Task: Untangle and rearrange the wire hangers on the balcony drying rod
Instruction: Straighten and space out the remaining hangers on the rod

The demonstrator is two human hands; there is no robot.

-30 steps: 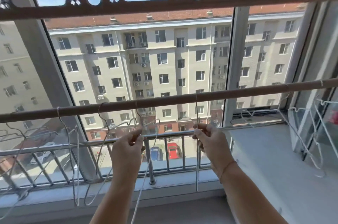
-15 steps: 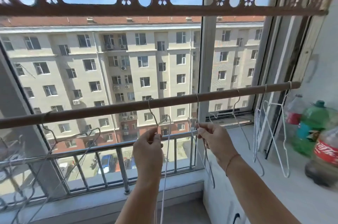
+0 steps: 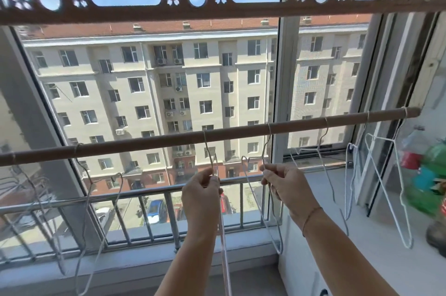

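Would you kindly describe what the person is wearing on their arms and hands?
No sleeves or gloves are in view. The left hand wears nothing visible; a thin bracelet circles the wrist of the right hand.

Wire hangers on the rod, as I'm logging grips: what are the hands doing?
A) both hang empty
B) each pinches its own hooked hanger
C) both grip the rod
B: the left hand pinches one wire hanger, the right hand a second wire hanger, both hooked over the drying rod.
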